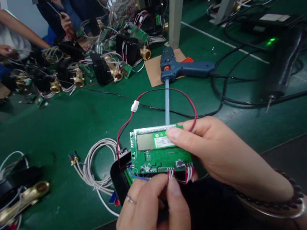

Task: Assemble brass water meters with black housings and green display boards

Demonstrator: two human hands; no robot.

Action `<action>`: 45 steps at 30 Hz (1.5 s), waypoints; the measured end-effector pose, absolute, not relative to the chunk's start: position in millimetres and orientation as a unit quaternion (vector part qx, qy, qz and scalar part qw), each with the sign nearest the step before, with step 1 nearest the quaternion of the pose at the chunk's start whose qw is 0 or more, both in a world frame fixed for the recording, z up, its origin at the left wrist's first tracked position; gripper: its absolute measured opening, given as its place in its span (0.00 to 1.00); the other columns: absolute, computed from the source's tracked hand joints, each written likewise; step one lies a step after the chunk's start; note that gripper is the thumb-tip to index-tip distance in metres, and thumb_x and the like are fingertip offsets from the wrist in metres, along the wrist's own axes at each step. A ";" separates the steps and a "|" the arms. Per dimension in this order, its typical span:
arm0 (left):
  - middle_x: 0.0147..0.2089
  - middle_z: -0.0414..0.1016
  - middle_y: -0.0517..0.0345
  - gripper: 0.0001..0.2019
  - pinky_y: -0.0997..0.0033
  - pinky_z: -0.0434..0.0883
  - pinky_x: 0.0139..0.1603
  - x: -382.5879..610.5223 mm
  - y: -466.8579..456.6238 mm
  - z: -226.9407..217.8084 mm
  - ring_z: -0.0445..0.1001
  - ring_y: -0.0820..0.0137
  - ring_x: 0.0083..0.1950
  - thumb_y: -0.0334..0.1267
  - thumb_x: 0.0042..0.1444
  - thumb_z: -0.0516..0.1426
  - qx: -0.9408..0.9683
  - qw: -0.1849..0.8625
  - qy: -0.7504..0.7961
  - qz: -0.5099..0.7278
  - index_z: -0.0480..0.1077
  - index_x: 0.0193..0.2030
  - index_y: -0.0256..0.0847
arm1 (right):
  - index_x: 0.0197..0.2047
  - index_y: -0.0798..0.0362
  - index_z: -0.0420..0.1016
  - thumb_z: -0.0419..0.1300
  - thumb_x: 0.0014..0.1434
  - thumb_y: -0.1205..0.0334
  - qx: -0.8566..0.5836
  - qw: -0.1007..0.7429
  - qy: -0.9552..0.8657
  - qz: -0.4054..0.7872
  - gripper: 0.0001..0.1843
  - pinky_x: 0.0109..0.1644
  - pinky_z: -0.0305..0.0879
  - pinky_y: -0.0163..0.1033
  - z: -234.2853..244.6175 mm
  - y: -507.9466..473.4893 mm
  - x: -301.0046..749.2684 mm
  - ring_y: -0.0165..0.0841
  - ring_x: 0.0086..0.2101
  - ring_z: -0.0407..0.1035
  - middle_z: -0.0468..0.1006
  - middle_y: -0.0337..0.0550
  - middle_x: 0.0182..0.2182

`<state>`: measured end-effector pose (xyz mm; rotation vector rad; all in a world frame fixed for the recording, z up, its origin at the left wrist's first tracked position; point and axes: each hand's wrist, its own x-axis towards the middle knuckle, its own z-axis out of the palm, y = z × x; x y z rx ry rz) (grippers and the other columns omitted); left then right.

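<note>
- Head view: right hand (224, 158) grips a green circuit board (160, 156) by its right side, thumb pressed flat on the white label by the display window, other fingers tucked behind the board and out of sight.
- Left hand (152, 216) is just below the board, ring on one finger; thumb and forefinger are closed together, pinching the small wires (170, 173) at the board's lower edge.
- Board is held face up, tilted a bit, right above a black housing (119, 178) on the near edge of the green mat (56, 126).
- Red wire (188, 101) loops up from the board and back round through a white connector (135, 106).
- Blue glue gun (181, 69) lies on a cardboard scrap (153, 74) beyond the board, its glue stick (167, 103) pointing toward the board's top edge.
- White cable bundle (97, 166) lies just left of the housing; a brass fitting (23, 196) with black parts sits further left.
- Black soldering iron (282, 67) lies on the right, well apart.
- Far side: a pile of black units (99, 67) with brass parts and loose wiring; other people's hands (67, 24) at work there.
</note>
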<state>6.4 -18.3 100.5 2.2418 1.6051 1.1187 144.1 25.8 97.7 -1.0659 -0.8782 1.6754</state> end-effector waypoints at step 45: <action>0.31 0.81 0.58 0.07 0.68 0.74 0.33 -35.0 26.8 103.3 0.78 0.65 0.32 0.30 0.41 0.65 0.705 0.281 0.526 0.384 0.79 0.30 0.42 | 0.36 0.57 0.76 0.52 0.62 0.45 -0.344 0.561 -0.618 0.430 0.24 0.41 0.66 0.38 118.9 62.1 146.8 0.33 0.35 0.70 0.77 0.47 0.35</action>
